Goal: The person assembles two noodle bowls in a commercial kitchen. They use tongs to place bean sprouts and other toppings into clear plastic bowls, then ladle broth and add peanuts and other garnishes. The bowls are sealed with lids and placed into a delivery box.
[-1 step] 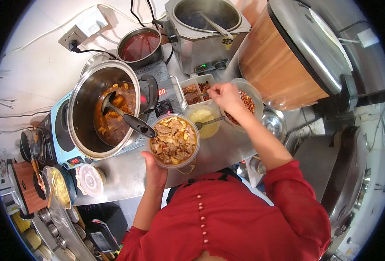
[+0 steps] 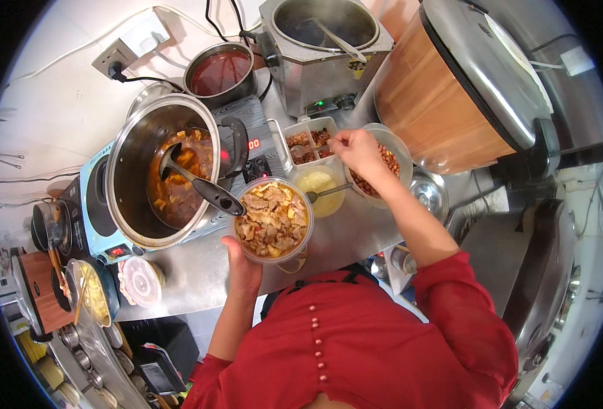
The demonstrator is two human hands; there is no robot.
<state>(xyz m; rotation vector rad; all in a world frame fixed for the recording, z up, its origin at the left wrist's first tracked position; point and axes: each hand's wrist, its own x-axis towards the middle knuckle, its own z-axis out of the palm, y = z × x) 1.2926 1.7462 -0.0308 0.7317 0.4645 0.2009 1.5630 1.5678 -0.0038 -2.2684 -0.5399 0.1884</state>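
Observation:
My left hand [image 2: 241,267] grips a round clear plastic tub [image 2: 275,219] filled with sliced meat in sauce. The thumb shows at its side, while the other fingers are hidden beneath. My right hand [image 2: 358,151] is closed in a pinch on the handle of a spoon [image 2: 320,148]. The spoon reaches into a white divided container [image 2: 289,129] of reddish-brown bits and nuts. Right under that wrist is a round tub of peanuts [image 2: 390,162]. Nearer me, a tub of pale yellow paste [image 2: 323,183] has a spoon resting in it.
A tall pot [image 2: 121,180] of stew with a black ladle [image 2: 206,191] stands on the left, its ladle handle meeting my tub. Behind are a pan of red liquid [image 2: 221,73] and a steel cooker [image 2: 325,68]. A large wood-patterned bucket [image 2: 424,95] stands at the right.
My right hand and its spoon have shifted very slightly over the divided container. My left hand and the tub stay in place.

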